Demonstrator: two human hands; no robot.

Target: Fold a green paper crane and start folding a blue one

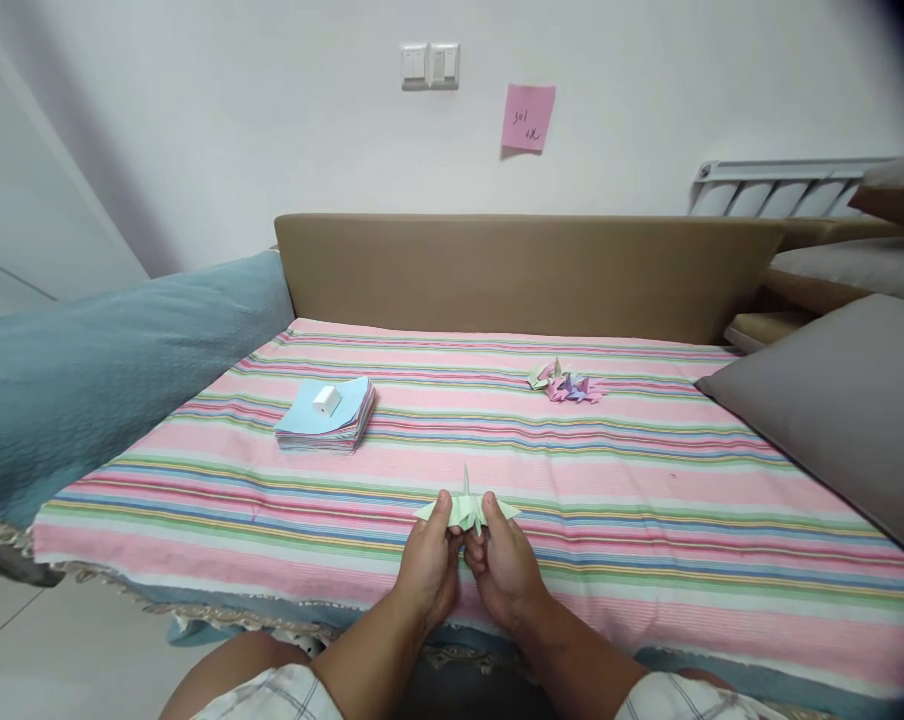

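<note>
While the L hand (428,570) pinches one wing, thumb on top, the R hand (506,572) pinches the opp. wing of the pale green paper crane (467,513), held betw. both hands over the striped cloth (624,490). Fwd-left of hands: paper stack (324,440), blue sheet uppermost, w/ small white block (327,401) on it. Fwd-right, slightly farther: folded paper cluster (572,388), pink, purple & pale green. Beyond, straight ahead: brown backrest (512,275); above it, wall w/ pink note (528,117).
</note>
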